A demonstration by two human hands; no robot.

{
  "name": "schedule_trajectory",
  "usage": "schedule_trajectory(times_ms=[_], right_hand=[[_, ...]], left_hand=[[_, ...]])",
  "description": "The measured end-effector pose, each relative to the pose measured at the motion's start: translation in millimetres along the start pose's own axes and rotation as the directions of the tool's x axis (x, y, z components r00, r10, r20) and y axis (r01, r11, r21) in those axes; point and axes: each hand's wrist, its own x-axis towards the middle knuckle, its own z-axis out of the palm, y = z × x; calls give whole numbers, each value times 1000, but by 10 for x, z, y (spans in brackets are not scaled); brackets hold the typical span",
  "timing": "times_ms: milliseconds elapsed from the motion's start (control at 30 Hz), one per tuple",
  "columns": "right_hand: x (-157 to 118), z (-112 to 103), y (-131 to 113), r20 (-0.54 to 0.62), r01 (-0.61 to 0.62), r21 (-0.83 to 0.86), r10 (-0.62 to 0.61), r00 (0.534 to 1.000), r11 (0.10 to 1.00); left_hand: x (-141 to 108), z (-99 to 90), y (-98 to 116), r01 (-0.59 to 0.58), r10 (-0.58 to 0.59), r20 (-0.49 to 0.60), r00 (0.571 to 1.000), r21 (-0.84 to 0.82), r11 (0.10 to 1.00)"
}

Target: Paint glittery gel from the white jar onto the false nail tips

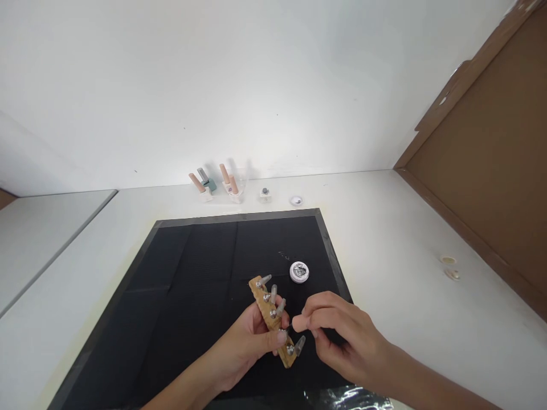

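Observation:
My left hand (245,350) is closed around a wooden nail-tip stand (272,323), held tilted above the black mat. Silver balls and several clear nail tips (281,307) sit along the stand, and my left thumb presses near its lower part. In my right hand (350,336), the fingers pinch the peach cap of a nail polish brush (300,323). Its thin tip points at the stand, close to my left thumb; whether it touches a nail tip I cannot tell. Just beyond my hands, a small round jar (299,270) of silver flakes lies on the mat.
The black mat (192,296) is taped to a white table (384,228). Several nail polish bottles (235,195), a small capless-looking bottle (265,196) and a small round lid (296,200) line the back wall. Small discs (452,274) lie right, near a brown cardboard panel (482,171).

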Motion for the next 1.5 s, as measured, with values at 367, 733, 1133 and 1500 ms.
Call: schedule_trajectory(times_ms=[367, 733, 1133, 1500], right_hand=[[29, -9, -28, 12, 75, -47, -74, 997, 996], [-26, 70, 85, -69, -268, 332, 307, 949, 904], [81, 85, 126, 126, -529, 724, 669, 733, 443], [115, 58, 84, 159, -581, 731, 739, 654, 358]], left_hand=[[14, -15, -19, 7, -7, -4, 1000, 15, 1000], [-16, 3, 4, 26, -26, 14, 1000, -46, 999], [-44, 25, 58, 44, -35, 69, 997, -131, 990], [-39, 26, 62, 47, -40, 63, 997, -125, 991]])
